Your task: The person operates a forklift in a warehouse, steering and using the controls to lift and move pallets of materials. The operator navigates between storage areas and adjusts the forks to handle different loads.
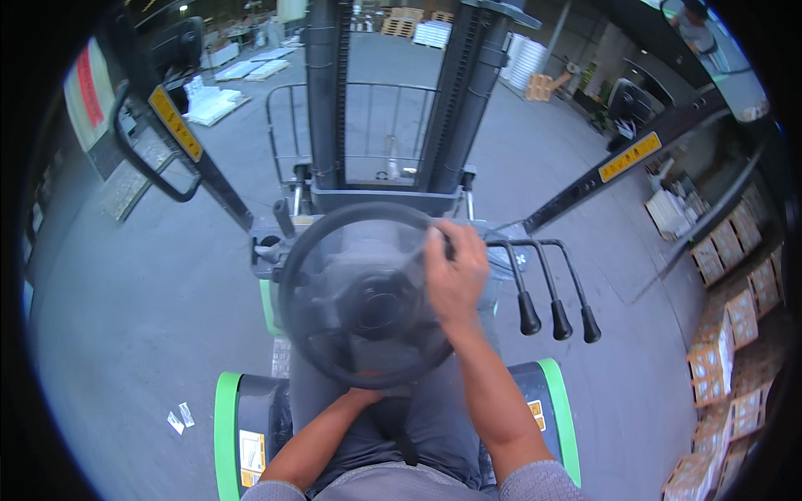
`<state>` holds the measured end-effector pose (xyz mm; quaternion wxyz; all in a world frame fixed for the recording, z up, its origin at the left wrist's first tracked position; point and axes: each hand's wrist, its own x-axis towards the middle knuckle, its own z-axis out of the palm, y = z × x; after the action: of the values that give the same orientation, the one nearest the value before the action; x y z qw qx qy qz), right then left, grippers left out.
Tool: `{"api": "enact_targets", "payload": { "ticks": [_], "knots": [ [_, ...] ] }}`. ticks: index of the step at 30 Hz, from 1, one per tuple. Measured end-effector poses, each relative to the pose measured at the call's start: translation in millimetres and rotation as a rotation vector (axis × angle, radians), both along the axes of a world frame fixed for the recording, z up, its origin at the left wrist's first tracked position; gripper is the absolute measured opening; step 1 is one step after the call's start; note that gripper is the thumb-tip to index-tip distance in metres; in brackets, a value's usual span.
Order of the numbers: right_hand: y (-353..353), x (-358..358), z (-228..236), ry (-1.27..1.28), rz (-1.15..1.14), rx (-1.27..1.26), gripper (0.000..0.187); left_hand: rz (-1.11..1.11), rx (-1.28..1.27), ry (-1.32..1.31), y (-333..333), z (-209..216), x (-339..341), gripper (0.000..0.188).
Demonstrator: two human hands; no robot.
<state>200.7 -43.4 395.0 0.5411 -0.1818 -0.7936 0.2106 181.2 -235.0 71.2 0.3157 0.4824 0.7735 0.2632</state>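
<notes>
A black steering wheel of a forklift is in front of me, its spokes blurred by motion. My right hand is closed on the wheel's upper right, around a dark part that looks like a knob on the rim. Lower down, my left hand rests by my lap beneath the wheel's near edge. The rim covers most of that hand, so its fingers cannot be made out. Three black-knobbed control levers stand to the right of my right hand, untouched. A short dark lever rises left of the wheel.
Ahead stand the mast and a barred load backrest. Stacked cartons line the right side. White sheets on a pallet lie ahead left, wooden pallets farther off. Paper scraps lie on the left floor.
</notes>
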Motion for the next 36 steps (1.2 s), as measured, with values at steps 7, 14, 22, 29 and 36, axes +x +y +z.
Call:
{"api": "enact_targets", "payload": {
  "ticks": [7, 14, 22, 29, 36],
  "knots": [
    [-69, 94, -70, -0.066, -0.047, -0.16, 0.009, -0.015, 0.059, 0.241, -34, -25, 15, 0.032],
    [-165, 118, -108, -0.072, 0.047, -0.021, 0.009, 0.03, 0.194, 0.393, -72, -9, 22, 0.033],
    [-132, 132, -83, -0.053, -0.01, -0.143, 0.009, 0.107, 0.318, 0.417, -67, -28, 45, 0.036],
    [-95, 91, -40, 0.018, -0.073, -0.113, 0.01, -0.009, 0.177, 0.406, -56, -30, 41, 0.041],
    [-9, -22, 9, 0.112, -0.015, -0.013, 0.009, -0.059, -0.168, 0.009, 6, 8, 8, 0.047]
  ]
}}
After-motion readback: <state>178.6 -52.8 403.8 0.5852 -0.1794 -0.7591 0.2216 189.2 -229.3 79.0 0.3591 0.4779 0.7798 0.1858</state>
